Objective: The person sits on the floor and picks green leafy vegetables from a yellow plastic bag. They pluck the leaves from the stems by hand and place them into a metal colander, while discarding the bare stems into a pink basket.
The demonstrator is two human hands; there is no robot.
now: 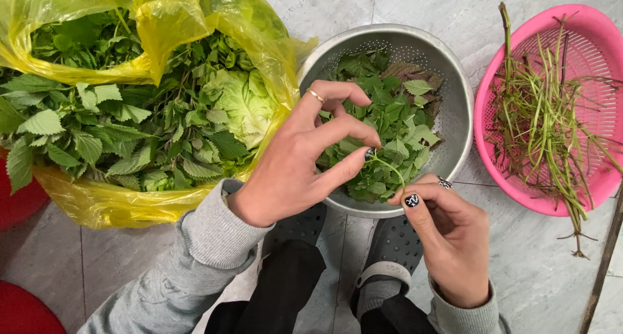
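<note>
My left hand [295,162], with a ring on one finger, pinches the top of a thin green herb stem [391,172] over a steel colander [454,81]. My right hand [448,240], nails painted dark, pinches the same stem at its lower end, just above the colander's near rim. Picked green and purplish leaves [389,113] fill the colander. On the left, a yellow plastic bag [110,201] lies open with leafy herb sprigs [97,133] and a pale lettuce head [243,103] in it.
A pink plastic basket [594,38] on the right holds several bare stems [545,126]. Everything rests on a grey tiled floor [532,269]. My grey clogs [389,256] stand below the colander. Red objects [19,308] sit at the left edge.
</note>
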